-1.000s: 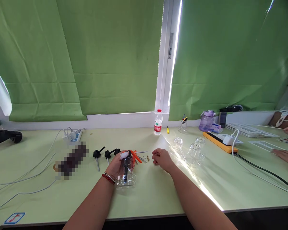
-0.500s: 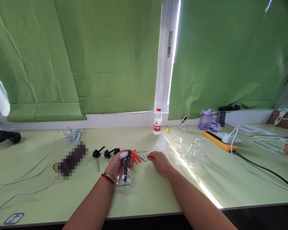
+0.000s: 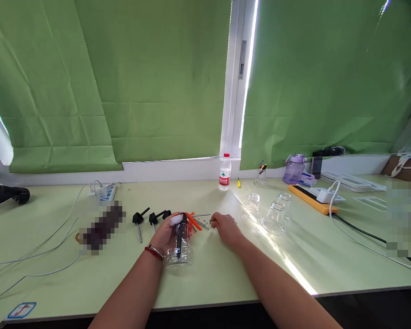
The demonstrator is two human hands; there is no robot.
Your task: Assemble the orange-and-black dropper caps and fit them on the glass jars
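Observation:
My left hand (image 3: 167, 233) is wrapped around a clear jar (image 3: 183, 256) with a black shaft (image 3: 178, 240) standing inside it and a black part at its mouth. My right hand (image 3: 226, 228) has its fingertips pinched together low over the table; whatever small piece is between them is too tiny to name. Just left of those fingertips lie small metal nuts (image 3: 206, 222) and thin metal rods (image 3: 201, 223). Orange plastic pieces (image 3: 194, 222) rest behind the jar, partly hidden by it. Several black cranks with metal rods (image 3: 138, 219) are lined up left of my left hand.
Clear empty jars (image 3: 276, 219) stand to the right, beside an orange power strip (image 3: 310, 199) with cables. A water bottle (image 3: 225, 173), a yellow cutter (image 3: 239, 183) and a purple bottle (image 3: 293, 169) are at the back. White cables (image 3: 37, 249) cross the left side.
Both hands stay nearly in place. The fingers of my right hand have curled slightly more at the small metal parts. The jar remains in my left hand.

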